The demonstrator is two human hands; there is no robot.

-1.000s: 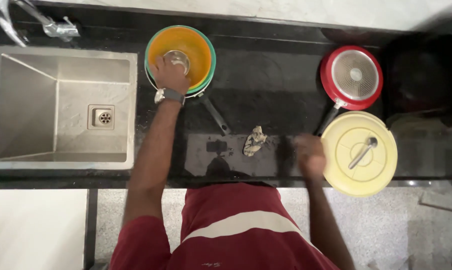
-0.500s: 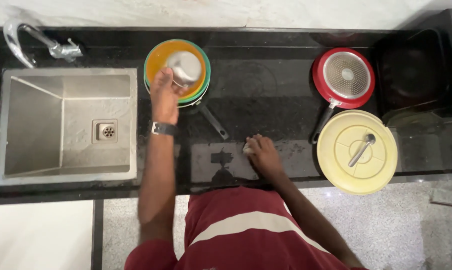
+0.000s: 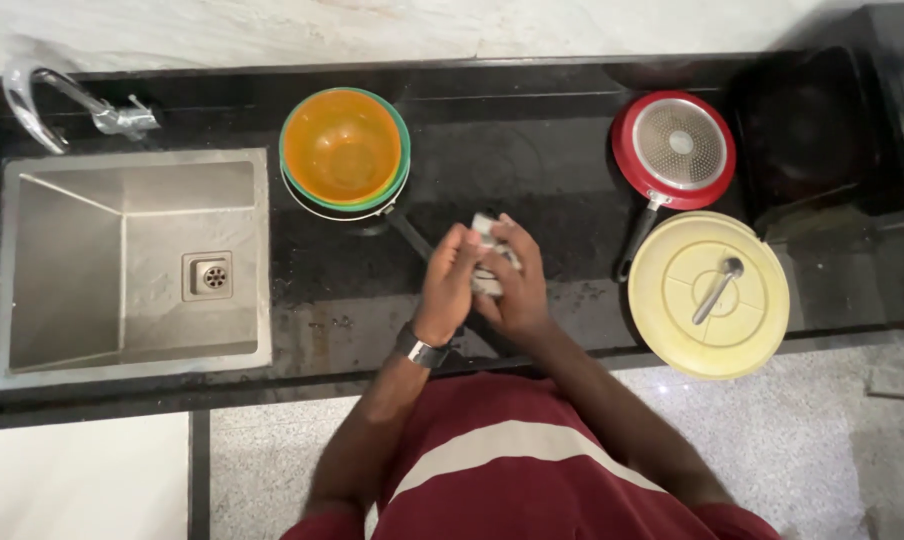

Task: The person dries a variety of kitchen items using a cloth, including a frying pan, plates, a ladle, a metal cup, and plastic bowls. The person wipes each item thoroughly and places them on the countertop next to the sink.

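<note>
A stack of bowls (image 3: pixel 344 150) stands on the black counter (image 3: pixel 532 140) just right of the steel sink (image 3: pixel 132 265), an orange bowl uppermost inside green and pale ones, and the orange bowl holds nothing that shows. The sink itself is bare down to its square drain (image 3: pixel 208 276), with a curved tap (image 3: pixel 42 100) above its far left corner. Well to the right of the sink lies a red frying pan (image 3: pixel 674 150) with a grey speckled inside and a dark handle pointing toward the person; nothing lies in it. Touching or just beside the pan's handle end sits a round pale yellow lid (image 3: pixel 709 294) that reaches close to the counter's front edge, and a metal spoon (image 3: pixel 718 290) lies on top of it. A dark tray-like piece (image 3: pixel 807 135) fills the far right of the counter. Between the sink and the red pan the counter is open and wet, and a dark pan handle (image 3: pixel 412 238) sticks out from under the bowls toward the hands. Both hands meet over this open stretch, right of the sink and nearer the front edge than the bowls. The left hand (image 3: pixel 449 283), with a watch (image 3: pixel 421 351) at the wrist, curls its fingers around a small steel cup (image 3: pixel 488 262), and the right hand (image 3: pixel 517 285) closes on the same cup from the other side, thumb over its top. The cup is mostly hidden; only a pale, shiny strip shows between the fingers.
</note>
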